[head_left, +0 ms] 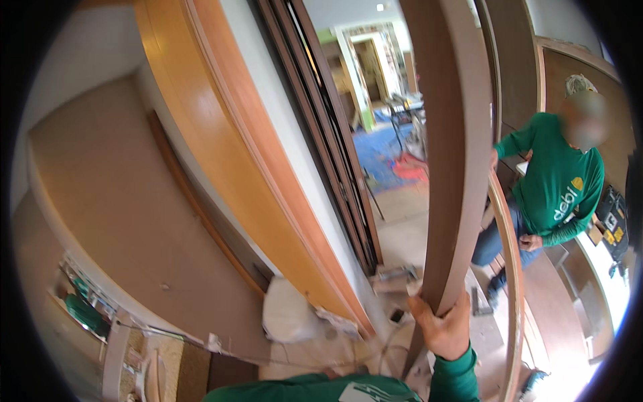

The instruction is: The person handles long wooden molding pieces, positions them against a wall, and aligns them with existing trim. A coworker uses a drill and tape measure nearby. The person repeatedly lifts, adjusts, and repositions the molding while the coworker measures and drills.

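A long brown board [447, 167] stands nearly upright in front of me, running off the top of the view. My right hand [445, 325], in a green sleeve, is closed round its edge low down. Part of the board's lower end shows below my grip; its foot is hidden. I do not see my left hand. Just to the right of the board, a narrower curved wooden strip [512, 281] rises, and a co-worker in green [559, 181] has one hand close to its top end.
An orange wooden door frame [268, 167] leans across the left, beside dark sliding tracks [331, 154]. A white rounded object [288, 311] sits at its foot. Through the opening lie a blue floor sheet [382, 151] and red cloth [410, 167]. A metal square [480, 301] rests near the board.
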`<state>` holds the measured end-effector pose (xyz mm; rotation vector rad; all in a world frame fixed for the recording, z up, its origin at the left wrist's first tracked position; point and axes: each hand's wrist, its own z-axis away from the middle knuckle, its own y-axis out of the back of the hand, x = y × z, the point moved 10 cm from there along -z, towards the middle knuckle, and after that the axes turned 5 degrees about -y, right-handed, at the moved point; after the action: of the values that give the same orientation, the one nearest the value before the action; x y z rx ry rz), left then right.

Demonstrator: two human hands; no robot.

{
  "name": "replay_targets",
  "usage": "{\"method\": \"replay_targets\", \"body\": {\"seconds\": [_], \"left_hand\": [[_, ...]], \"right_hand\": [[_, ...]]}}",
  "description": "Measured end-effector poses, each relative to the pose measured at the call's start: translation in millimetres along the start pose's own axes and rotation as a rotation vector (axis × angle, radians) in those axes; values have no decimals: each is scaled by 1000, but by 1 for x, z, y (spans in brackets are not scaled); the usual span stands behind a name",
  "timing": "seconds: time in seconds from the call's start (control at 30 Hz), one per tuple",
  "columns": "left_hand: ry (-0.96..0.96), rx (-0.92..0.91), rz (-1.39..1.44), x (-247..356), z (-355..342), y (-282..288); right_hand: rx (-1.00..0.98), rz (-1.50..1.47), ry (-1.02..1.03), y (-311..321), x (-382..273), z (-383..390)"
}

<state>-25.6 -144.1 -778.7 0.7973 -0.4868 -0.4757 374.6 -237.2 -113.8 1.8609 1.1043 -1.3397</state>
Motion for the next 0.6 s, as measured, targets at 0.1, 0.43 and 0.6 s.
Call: {"method": "replay_targets", "body": {"seconds": [0.1, 0.43, 0.6], "left_hand": [[-11, -51, -85, -9, -3, -20], [-83, -151, 129, -47, -22, -49], [-239, -123, -175, -51, -2, -13]], "right_hand": [[33, 26, -23, -22, -1, -6], [100, 117, 15, -90, 23, -62], [79, 210, 103, -137, 36, -116]]}}
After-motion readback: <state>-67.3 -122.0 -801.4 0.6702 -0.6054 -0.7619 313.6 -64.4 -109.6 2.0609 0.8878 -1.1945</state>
